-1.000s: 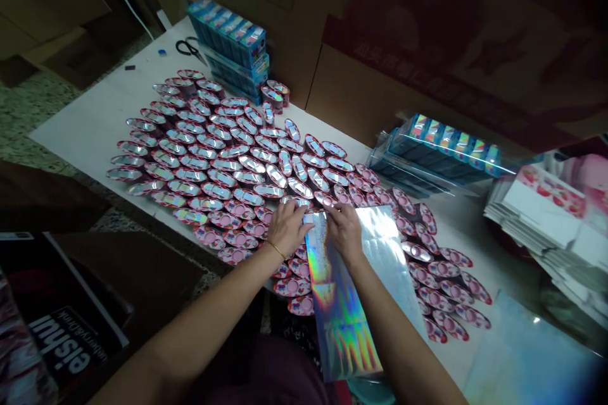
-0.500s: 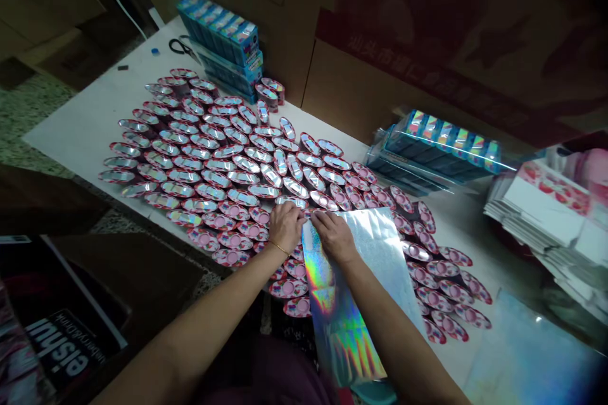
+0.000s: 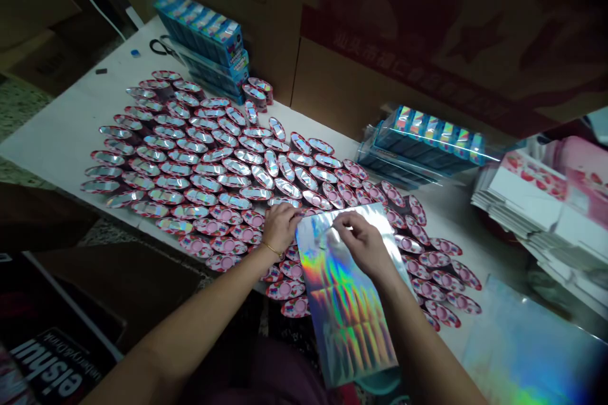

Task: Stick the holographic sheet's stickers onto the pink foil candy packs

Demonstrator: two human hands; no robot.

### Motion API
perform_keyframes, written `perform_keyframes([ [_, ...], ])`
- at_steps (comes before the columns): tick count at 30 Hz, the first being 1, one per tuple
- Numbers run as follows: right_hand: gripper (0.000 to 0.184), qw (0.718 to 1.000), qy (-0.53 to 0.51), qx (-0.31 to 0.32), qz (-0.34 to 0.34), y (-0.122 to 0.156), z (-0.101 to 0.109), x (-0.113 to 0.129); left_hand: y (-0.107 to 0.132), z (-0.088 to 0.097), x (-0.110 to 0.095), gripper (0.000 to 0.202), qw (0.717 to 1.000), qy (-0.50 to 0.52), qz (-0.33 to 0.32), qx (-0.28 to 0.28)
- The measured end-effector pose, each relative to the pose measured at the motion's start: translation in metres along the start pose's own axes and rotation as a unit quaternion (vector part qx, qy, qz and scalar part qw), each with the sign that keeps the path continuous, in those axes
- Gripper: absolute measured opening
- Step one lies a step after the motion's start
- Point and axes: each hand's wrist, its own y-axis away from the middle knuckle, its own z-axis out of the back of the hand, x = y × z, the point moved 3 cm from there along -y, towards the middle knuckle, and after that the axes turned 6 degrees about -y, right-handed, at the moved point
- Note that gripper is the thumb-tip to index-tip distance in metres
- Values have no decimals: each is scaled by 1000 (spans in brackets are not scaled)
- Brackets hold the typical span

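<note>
A shiny holographic sheet lies over part of a crowd of small oval containers with red-patterned rims. My left hand, a thin bracelet at its wrist, has its fingers closed at the sheet's upper left corner. Over the sheet's upper part, my right hand is pinched, thumb against forefinger. Whatever sits between those fingertips is too small to make out. Many containers toward the back and left carry silvery strips on top; nearer ones show a bare pink circle.
Blue boxes in clear wrap stand at the table's back left, by black-handled scissors. More wrapped blue boxes and a stack of white cartons are at right. Another holographic sheet lies at lower right. Large cardboard rises behind.
My right hand has lifted from the sheet's top left edge and moved right and slightly down, now pinched. My left hand stays at the corner. The whole view has shifted slightly.
</note>
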Motion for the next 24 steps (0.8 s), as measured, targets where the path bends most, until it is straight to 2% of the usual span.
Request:
perform_keyframes([
  [2, 17, 993, -84, -48, -71, -7, 1, -11, -6, 1, 0, 34, 986, 155, 45, 36],
  [4, 21, 971, -173, -92, -136, -13, -3, -27, -11, 0, -2, 49, 941, 303, 119, 92],
  [6, 24, 945, -239, -135, -179, -16, -9, -39, -14, 0, -5, 58, 894, 388, 181, 131],
  [8, 25, 926, -270, -168, -202, -16, -14, -46, -16, 1, -10, 57, 874, 420, 200, 141],
  [12, 25, 908, -287, -213, -217, -14, -20, -49, -18, 0, -16, 46, 867, 443, 180, 142],
  [16, 25, 896, -299, -243, -222, -16, -22, -50, -21, -10, -10, 43, 872, 446, 154, 133],
  [21, 24, 904, -264, -278, -189, -23, -26, -56, -34, -17, 1, 25, 897, 399, 177, 71],
  [24, 23, 912, -241, -293, -156, -30, -30, -62, -44, -17, 1, 22, 906, 371, 196, 62],
])
